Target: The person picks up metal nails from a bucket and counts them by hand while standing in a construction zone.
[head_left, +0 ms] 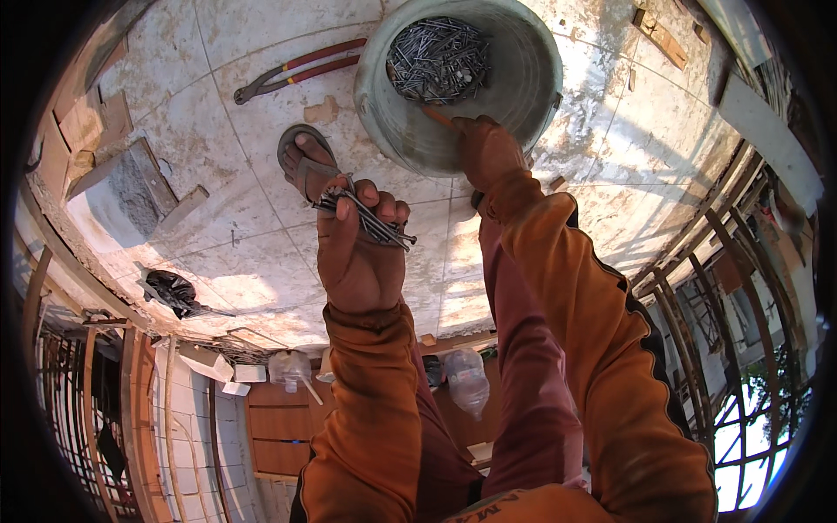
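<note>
My left hand [362,240] is turned palm up, its fingers curled around a bundle of long metal nails [370,224]. Nail ends stick out on both sides of the fingers. At the near right rim of a large grey-green bucket [527,91], my right hand [490,150] is closed. From it a thin orange-brown stick [440,116] points into the bucket; its exact kind does not show. A heap of loose nails [438,59] covers part of the bucket's bottom. My right fingertips are mostly hidden behind the hand.
Long-handled red cutters [301,71] lie on the stained tile floor left of the bucket. My sandalled foot [307,157] is just beyond my left hand. Wood scraps [660,39], a black plastic bag [172,293] and clear plastic bottles [467,382] lie around. Metal bars [741,253] run along the right.
</note>
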